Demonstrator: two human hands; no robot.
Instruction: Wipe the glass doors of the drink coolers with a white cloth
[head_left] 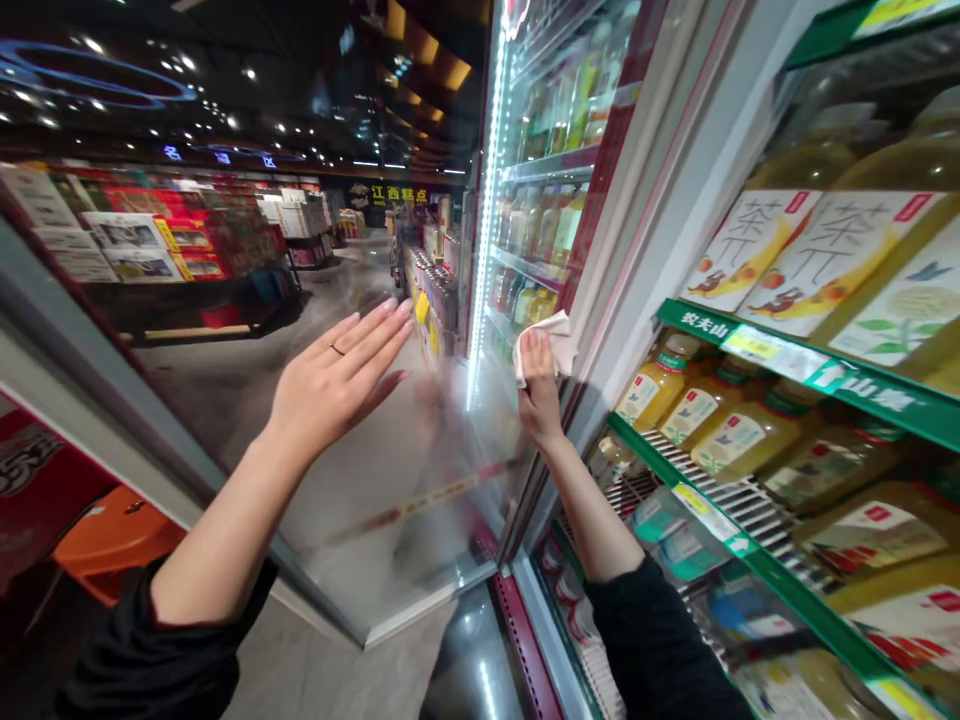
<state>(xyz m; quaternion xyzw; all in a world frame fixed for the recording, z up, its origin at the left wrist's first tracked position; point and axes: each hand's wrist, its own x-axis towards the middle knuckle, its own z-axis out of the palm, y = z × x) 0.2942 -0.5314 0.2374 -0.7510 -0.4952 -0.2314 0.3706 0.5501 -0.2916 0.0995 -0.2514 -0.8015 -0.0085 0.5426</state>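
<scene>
My right hand presses a folded white cloth against the inner face of a glass door, close to the door's hinge-side frame. Whether the cloth is fabric or paper I cannot make out. Stretched out flat, my left hand holds nothing; its fingers lie straight and the thumb is a little apart. It is at the same pane, further left, but whether the palm touches the glass is hidden. A dark ring circles one of its fingers. Lit shelves of bottles show as a reflection in the pane.
To the right, the open cooler has shelves with green price rails and several tea bottles. An orange plastic stool stands at lower left, beyond the door's frame edge. Through the glass I see stacked boxes on a store display.
</scene>
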